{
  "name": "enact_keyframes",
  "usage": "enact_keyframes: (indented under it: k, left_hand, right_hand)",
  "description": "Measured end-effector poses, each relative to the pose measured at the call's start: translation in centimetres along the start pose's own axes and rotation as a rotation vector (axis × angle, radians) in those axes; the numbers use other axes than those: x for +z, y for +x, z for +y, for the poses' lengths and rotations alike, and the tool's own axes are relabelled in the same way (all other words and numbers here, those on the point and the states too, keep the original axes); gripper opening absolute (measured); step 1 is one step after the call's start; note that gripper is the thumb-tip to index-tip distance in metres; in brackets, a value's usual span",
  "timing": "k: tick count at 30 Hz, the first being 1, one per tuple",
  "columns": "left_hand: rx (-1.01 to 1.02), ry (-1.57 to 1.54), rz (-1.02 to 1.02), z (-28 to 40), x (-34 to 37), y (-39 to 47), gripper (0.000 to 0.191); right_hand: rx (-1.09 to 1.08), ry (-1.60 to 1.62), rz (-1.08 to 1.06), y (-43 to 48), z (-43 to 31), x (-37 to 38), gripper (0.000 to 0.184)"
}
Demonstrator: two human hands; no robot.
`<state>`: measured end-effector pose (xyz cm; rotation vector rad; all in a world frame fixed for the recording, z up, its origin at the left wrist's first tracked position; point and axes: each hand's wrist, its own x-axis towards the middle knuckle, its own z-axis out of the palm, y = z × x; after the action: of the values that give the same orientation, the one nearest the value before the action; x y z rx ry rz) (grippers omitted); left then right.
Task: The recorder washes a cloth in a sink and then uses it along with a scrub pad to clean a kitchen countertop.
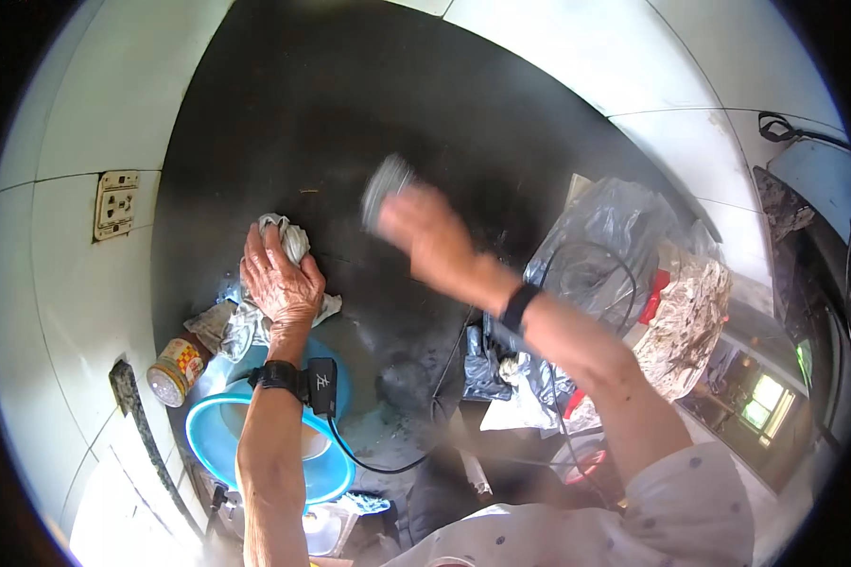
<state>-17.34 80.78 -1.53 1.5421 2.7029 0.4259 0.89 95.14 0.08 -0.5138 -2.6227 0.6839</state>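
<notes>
My left hand (pixel 280 280) presses on a crumpled whitish cloth (pixel 287 237), with folds of it showing beyond the fingers and below the palm. Under both hands spreads a dark, stained flat surface (pixel 312 127). My right hand (pixel 425 223) is blurred by motion and grips a small grey object (pixel 386 190), too smeared to name more closely. Below my left forearm stands a light blue plastic basin (pixel 330 468). Left of the cloth is a glass jar (pixel 174 375) with a printed label.
A clear plastic bag (pixel 603 220) and a mottled, crumpled bundle (pixel 688 319) lie at the right, with a black cable (pixel 627 276) across them. Black plastic (pixel 486 368) sits nearer me. A wall socket (pixel 117 205) is on the left tiles. Cables run from my wrist strap.
</notes>
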Motion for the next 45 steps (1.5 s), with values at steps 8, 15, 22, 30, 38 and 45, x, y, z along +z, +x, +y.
enact_keyframes:
  k: [8,15,22,30,38,45]
  left_hand:
    - [0.017,-0.053,0.016,0.4,-0.3,0.3,0.062]
    - [-0.015,-0.080,-0.072,0.6,-0.5,0.4,0.063]
    - [-0.135,-0.380,0.069,-0.2,-1.6,3.0,0.052]
    - [-0.108,-0.438,0.436,1.0,-5.4,27.4,0.070]
    - [-0.272,-0.248,0.022,1.0,4.5,33.9,0.075]
    - [-0.097,-0.024,0.253,1.5,7.5,33.2,0.056]
  right_hand:
    - [-0.155,0.341,-0.791,-2.9,-5.3,-1.8,0.037]
    - [0.202,-0.318,-0.029,0.3,4.8,-0.7,0.048]
    - [0.261,-0.318,-0.136,0.0,4.8,-0.2,0.050]
    - [0.257,-0.312,-0.156,-0.1,5.6,-0.5,0.054]
    - [0.288,-0.282,-0.162,0.5,4.8,-0.4,0.053]
    - [0.309,-0.251,-0.202,0.8,4.5,-0.7,0.054]
